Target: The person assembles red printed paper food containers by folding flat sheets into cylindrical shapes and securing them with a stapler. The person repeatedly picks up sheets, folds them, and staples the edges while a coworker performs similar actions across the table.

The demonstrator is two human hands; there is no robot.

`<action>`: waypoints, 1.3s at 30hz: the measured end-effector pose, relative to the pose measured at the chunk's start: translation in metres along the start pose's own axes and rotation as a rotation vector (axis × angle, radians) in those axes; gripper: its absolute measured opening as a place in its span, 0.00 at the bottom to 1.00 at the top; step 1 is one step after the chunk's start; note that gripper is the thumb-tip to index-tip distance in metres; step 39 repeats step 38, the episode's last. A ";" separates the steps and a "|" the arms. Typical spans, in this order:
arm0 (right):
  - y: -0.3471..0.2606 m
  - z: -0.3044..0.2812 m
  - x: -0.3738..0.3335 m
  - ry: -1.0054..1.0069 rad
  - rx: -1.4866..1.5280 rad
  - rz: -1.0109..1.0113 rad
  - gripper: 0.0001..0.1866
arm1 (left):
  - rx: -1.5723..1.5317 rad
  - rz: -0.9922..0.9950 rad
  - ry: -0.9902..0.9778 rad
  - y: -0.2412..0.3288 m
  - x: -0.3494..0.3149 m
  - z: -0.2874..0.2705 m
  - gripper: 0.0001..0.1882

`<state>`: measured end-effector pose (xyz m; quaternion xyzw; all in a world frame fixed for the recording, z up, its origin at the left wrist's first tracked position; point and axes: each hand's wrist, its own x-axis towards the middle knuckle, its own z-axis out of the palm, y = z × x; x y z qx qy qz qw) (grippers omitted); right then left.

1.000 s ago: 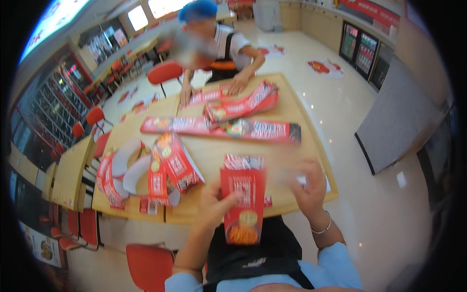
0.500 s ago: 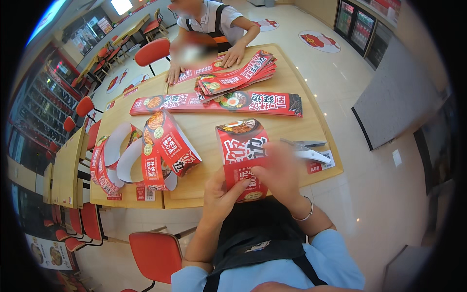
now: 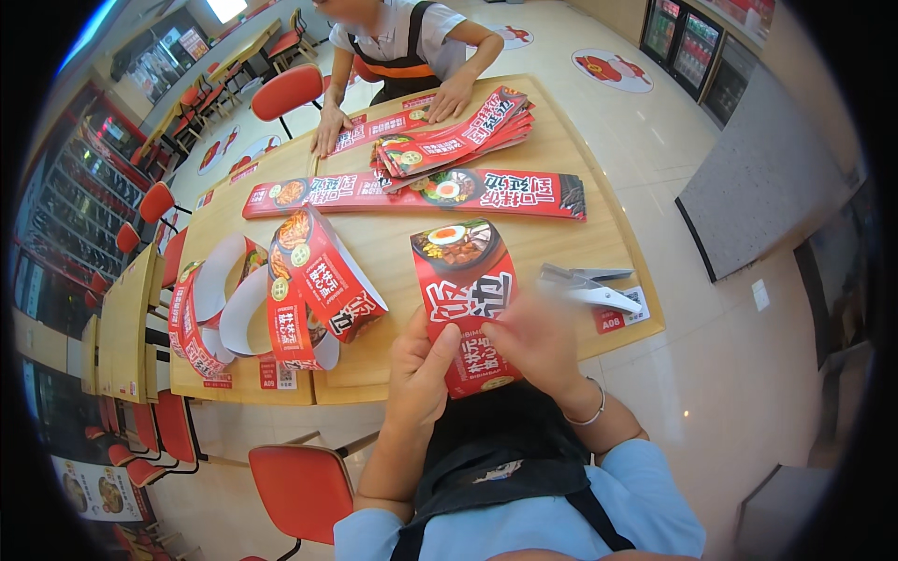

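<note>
A red printed paper band (image 3: 468, 271) with a food picture on it is held upright at the table's near edge. My left hand (image 3: 418, 369) grips its left side, thumb on the front. My right hand (image 3: 538, 351) pinches the right side; its fingertips are partly blurred. Left of my hands stand several paper bands curled into loops (image 3: 323, 290), white inside. Beyond them lies a flat stack of long printed strips (image 3: 533, 196), and behind it a fanned pile of strips (image 3: 449, 150). A pair of scissors (image 3: 599, 288) rests right of my right hand.
Across the wooden table (image 3: 571, 243), a person in a dark apron (image 3: 407, 56) has both hands on a strip. A red chair (image 3: 301, 491) stands at the near left, another red chair (image 3: 288, 93) at the far side. A grey counter (image 3: 767, 187) is to the right.
The band between my hands shows longer and flatter, where its middle was bent before. The other person leans back a little, and a blurred shape before them is gone.
</note>
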<state>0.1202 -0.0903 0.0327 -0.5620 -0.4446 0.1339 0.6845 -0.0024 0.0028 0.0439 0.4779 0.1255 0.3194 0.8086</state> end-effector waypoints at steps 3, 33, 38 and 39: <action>0.000 0.002 0.003 0.022 0.020 -0.007 0.07 | -0.033 -0.017 0.013 0.000 0.002 0.003 0.17; 0.006 0.000 0.002 0.067 0.119 0.002 0.07 | -0.072 -0.029 -0.021 -0.008 0.004 0.005 0.18; 0.008 -0.001 0.001 0.054 0.138 -0.002 0.07 | -0.065 -0.030 -0.022 -0.009 0.004 0.005 0.19; 0.008 -0.001 0.001 0.054 0.138 -0.002 0.07 | -0.065 -0.030 -0.022 -0.009 0.004 0.005 0.19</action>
